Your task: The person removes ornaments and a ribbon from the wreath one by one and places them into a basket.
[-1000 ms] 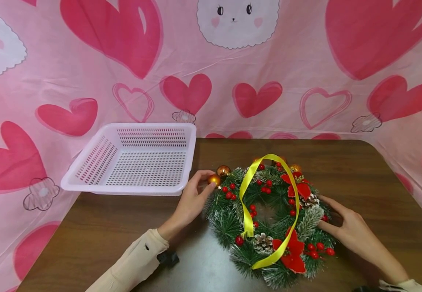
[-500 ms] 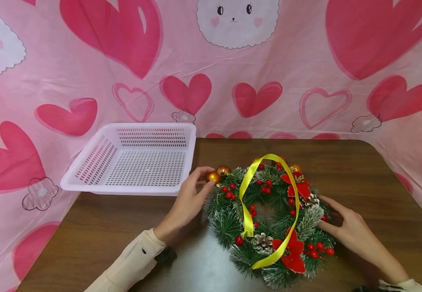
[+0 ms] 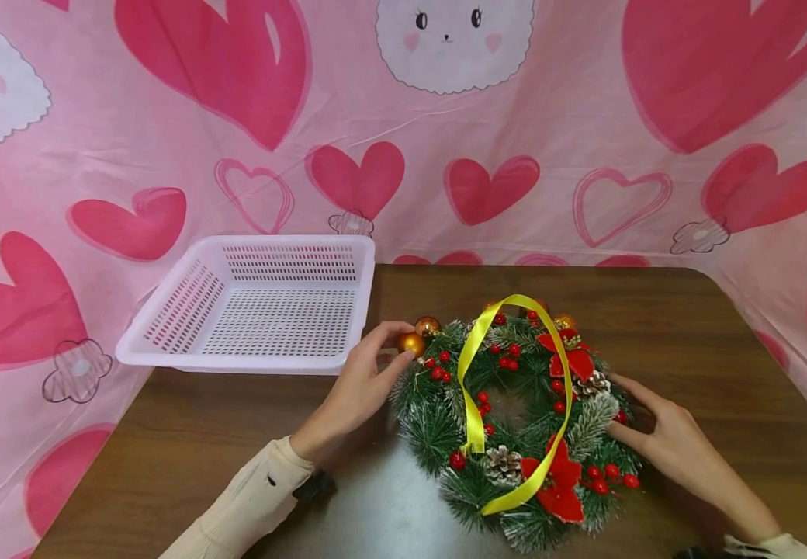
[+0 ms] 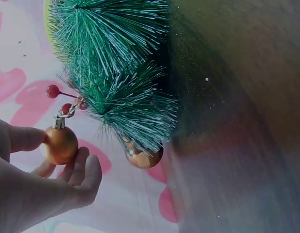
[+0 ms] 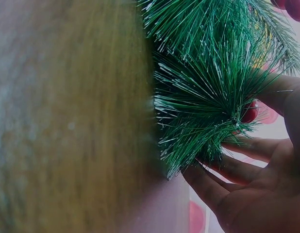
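A green Christmas wreath [image 3: 431, 423] lies on the table, dressed with red berries, red poinsettia flowers [image 3: 562, 485] and pinecones [image 3: 503, 466]. A loop of yellow ribbon [image 3: 475, 436] rests over its middle. At the wreath's upper left, my left hand [image 3: 358, 384] pinches a matte gold bauble [image 4: 61, 145] between thumb and fingers. The bauble hangs from a short tie at the wreath's edge. Just behind it is a shinier copper bauble [image 3: 427, 325]. On the opposite side, my right hand [image 3: 683, 446] holds the wreath's rim, its fingertips partly hidden among the needles [image 5: 203, 82].
A white perforated plastic basket [image 3: 236, 362] stands at the back left of the brown wooden table [image 3: 718, 357]. A pink cloth with hearts [image 3: 550, 116] hangs behind and along both sides. More gold baubles [image 3: 566, 321] show at the wreath's far edge.
The gold bauble shifted slightly left with my left hand, then back right. My left forearm sits a little further left than a second ago. The right hand and wreath stay put.
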The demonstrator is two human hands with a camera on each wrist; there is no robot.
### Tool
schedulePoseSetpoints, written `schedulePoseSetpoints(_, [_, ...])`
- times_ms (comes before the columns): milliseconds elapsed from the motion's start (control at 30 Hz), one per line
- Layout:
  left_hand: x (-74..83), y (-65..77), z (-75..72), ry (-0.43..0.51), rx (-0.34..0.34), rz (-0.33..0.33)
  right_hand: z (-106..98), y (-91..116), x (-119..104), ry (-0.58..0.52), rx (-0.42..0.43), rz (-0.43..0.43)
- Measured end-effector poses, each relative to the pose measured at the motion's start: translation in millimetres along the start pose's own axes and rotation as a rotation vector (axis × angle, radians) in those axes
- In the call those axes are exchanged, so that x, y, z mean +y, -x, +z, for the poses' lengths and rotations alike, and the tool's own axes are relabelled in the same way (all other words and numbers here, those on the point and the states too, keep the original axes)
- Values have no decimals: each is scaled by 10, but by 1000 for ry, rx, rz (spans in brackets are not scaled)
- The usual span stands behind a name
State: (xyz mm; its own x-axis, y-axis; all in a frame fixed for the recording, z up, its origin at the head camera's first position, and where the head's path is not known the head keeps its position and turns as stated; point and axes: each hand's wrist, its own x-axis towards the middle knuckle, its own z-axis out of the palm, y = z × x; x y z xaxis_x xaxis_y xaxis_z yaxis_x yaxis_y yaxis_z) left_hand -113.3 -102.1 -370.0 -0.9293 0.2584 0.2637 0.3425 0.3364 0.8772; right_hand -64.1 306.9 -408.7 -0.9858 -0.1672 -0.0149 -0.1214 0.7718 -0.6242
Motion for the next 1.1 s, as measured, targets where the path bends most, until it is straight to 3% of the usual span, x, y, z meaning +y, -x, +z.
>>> schedulePoseSetpoints(333, [21,1,-23,0,-12,23,6,-5,12,7,12,-11])
schedulePoseSetpoints(1100, [161,-22,-187,20,60,35,18,-9,20,8,30,-25])
